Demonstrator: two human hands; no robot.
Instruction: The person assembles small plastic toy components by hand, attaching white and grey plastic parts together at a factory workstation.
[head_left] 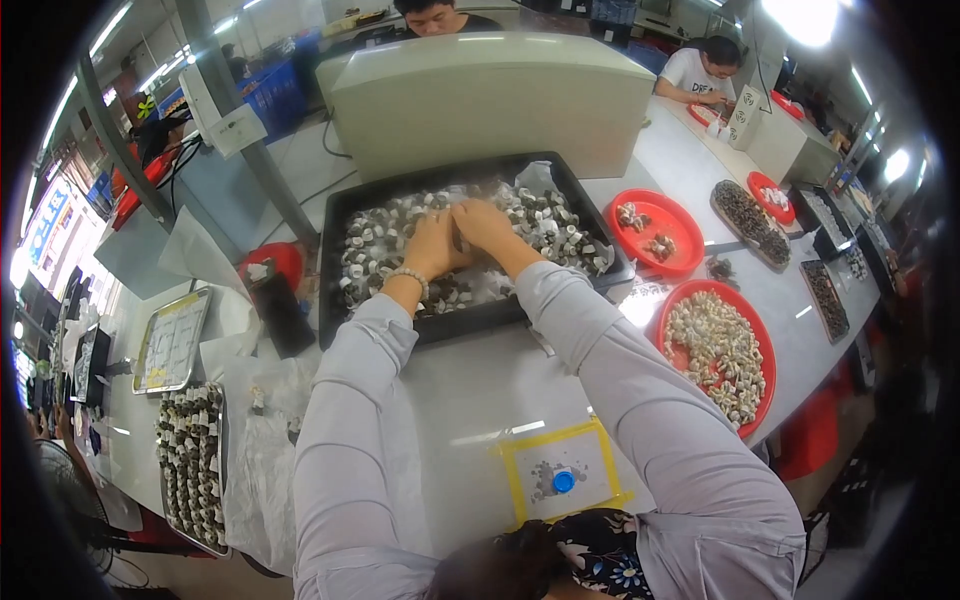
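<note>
Both my hands reach into a large black tray (420, 335) filled with small white and dark ring-like pieces (375, 235). My left hand (433, 248), with a beaded bracelet (408, 274) at its wrist, is curled low over the pieces. Close against it on the right is my right hand (484, 226), its fingers bent inward too. The backs of the hands hide the fingertips and whatever lies between them. Clear plastic sheeting (540, 178) shows at the tray's far right corner.
Behind the tray stands a pale machine housing (480, 105). On the right are red trays (680, 262) and a red bowl (768, 395) of cream-coloured pieces (712, 350). A loaded metal tray (222, 470) sits on the left. Nearer me lies a blue cap (563, 482). Two people work beyond.
</note>
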